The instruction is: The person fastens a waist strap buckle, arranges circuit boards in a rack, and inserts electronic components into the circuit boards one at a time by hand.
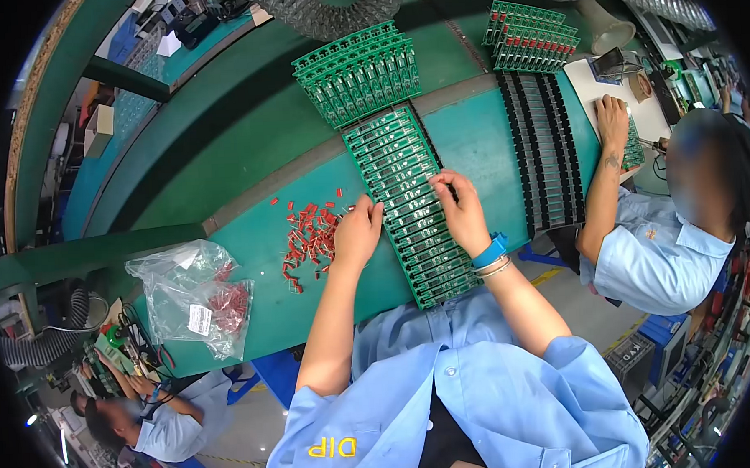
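Note:
A long green circuit board panel (407, 207), with many narrow rows, lies on the bench in front of me. My left hand (358, 233) is beside the panel's left edge, its fingers curled together; what they hold, if anything, is hidden. Over the right edge of the panel, my right hand (462, 209) has thumb and forefinger bent toward each other in a pinch, and anything in them is too small to name. A blue band (490, 251) circles the right wrist. Left of my left hand is a loose pile of small red components (311, 234) with thin leads.
A clear plastic bag (195, 292) with more red parts lies at left. Stacked green boards (359, 71) stand behind the panel; another stack (532, 36) is farther right, above black rails (545, 151). A co-worker's hand (612, 123) is at far right.

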